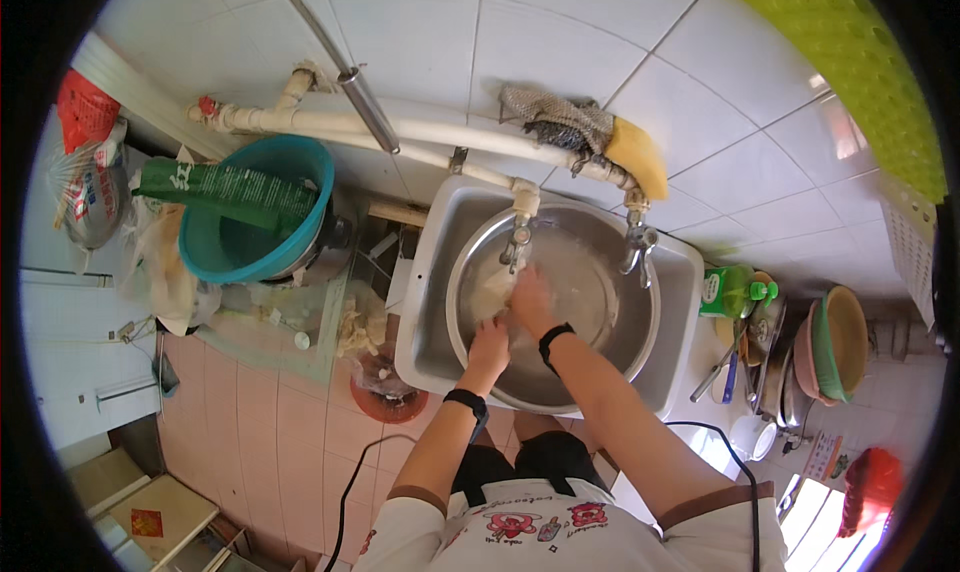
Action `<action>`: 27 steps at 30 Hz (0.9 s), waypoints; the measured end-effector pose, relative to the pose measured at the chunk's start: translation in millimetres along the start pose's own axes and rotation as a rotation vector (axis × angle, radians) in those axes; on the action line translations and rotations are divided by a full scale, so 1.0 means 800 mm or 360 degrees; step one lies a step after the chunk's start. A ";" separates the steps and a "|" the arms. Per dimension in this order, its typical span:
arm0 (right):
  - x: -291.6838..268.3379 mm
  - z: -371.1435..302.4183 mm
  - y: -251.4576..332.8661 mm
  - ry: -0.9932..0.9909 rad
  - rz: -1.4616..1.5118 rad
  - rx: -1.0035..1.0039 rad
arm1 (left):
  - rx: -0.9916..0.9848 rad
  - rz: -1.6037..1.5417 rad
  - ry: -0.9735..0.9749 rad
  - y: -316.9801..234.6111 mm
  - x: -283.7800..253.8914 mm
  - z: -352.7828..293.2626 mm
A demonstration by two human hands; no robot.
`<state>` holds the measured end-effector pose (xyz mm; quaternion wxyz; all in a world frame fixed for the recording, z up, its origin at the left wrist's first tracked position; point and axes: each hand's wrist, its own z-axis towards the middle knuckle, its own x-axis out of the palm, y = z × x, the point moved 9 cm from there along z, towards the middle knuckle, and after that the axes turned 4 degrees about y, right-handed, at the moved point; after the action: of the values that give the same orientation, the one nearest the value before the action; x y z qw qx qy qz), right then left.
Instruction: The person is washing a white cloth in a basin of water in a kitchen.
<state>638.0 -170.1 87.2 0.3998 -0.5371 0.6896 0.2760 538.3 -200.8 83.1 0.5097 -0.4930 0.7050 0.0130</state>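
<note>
Both my hands are inside a wide metal basin [640, 347] that sits in the grey sink [425, 317]. Below the left tap [518, 240] is a pale, cloth-like thing [488, 294], blurred and partly covered. My left hand [490, 342] is at its near edge, fingers curled in on it. Beside it on the right, my right hand [532, 300] touches the same thing; its fingers are smeared by motion and partly hidden. The basin's bottom looks cloudy and wet.
A second tap [640, 244] juts over the basin's right side. A yellow sponge-like piece [638, 160] and grey mesh cloth [555, 112] hang on the pipe. A teal tub [190, 242] stands left, a green soap bottle [728, 292] right. A red bin [388, 402] is below.
</note>
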 end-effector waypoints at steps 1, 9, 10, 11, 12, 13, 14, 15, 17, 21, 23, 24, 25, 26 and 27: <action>0.008 0.011 -0.010 -0.0002 -0.0001 0.0014 | -0.0012 -0.0071 0.0016 -0.001 0.000 0.005; 0.014 -0.004 -0.087 -0.0290 0.1201 0.0121 | 0.0037 -0.0712 -0.0024 0.004 -0.002 0.019; -0.002 -0.018 -0.086 -0.0282 0.1194 0.0124 | 0.0101 -0.0742 -0.0078 0.004 0.000 0.019; -0.009 -0.031 -0.083 -0.0125 0.1062 0.0165 | 0.0166 -0.0771 -0.0131 0.005 0.002 0.020; -0.018 -0.047 -0.080 0.0028 0.0925 0.0207 | 0.0170 -0.0783 -0.0131 0.011 0.015 0.026; -0.035 -0.063 -0.072 0.0031 0.0917 0.0205 | 0.0213 -0.0980 -0.0071 0.017 0.029 0.034; -0.047 -0.082 -0.057 0.0069 0.0817 0.0144 | 0.0254 -0.1179 -0.0013 0.024 0.043 0.038; -0.051 -0.099 -0.053 0.0099 0.0725 0.0112 | 0.0274 -0.1180 -0.0001 0.016 0.034 0.041; -0.063 -0.131 -0.047 -0.0136 0.0707 0.0005 | 0.0119 -0.0833 0.0013 0.008 0.010 0.034; -0.085 -0.177 -0.053 -0.0621 0.0963 -0.0035 | 0.0098 -0.0525 -0.0052 -0.008 -0.017 0.014; -0.062 -0.168 -0.065 -0.0554 0.0942 0.0057 | 0.0214 -0.0551 -0.0120 -0.027 -0.038 0.001; -0.044 -0.158 -0.068 -0.0488 0.0927 0.0130 | 0.0210 -0.0555 -0.0125 -0.024 -0.034 0.003; -0.027 -0.146 -0.067 -0.0488 0.0928 0.0131 | 0.0260 -0.0653 -0.0168 -0.022 -0.030 0.006; -0.007 -0.128 -0.050 -0.0377 0.0704 0.0001 | 0.0308 -0.0752 -0.0212 -0.021 -0.026 0.009; 0.003 -0.115 -0.030 -0.0260 0.0483 -0.0129 | 0.0303 -0.0751 -0.0207 -0.021 -0.028 0.010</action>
<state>637.4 -251.9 135.1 0.3863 -0.4183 0.7163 0.4034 555.8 -190.2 103.4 0.5870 -0.5917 0.5342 -0.1411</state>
